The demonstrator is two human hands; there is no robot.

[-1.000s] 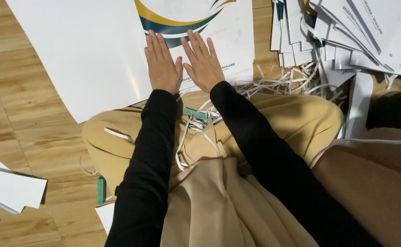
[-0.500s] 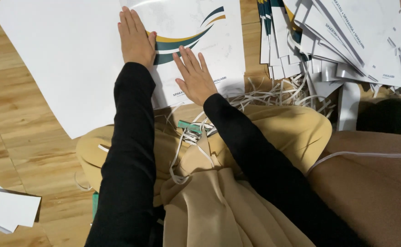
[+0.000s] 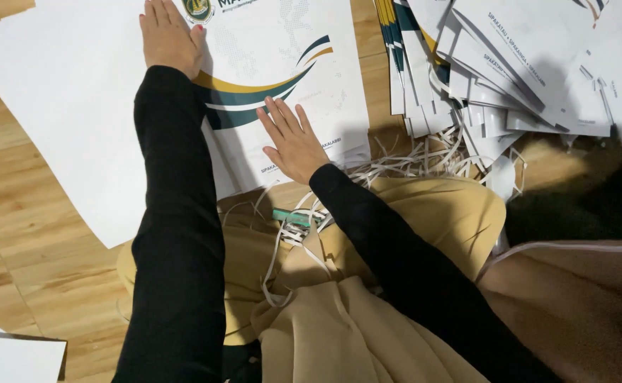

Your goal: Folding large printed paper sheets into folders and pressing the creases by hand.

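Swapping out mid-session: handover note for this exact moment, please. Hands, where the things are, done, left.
Left hand: flat, palm down, on the far part of the printed sheet, holding nothing.
Right hand: flat on the same sheet's near edge, fingers spread.
The sheet lies on the wooden floor, partly over a blank white sheet.
Stack of printed sheets to the right; paper strips and a green tool by the lap.
Done: sheet lies flat.
Left: cannot tell from this view.
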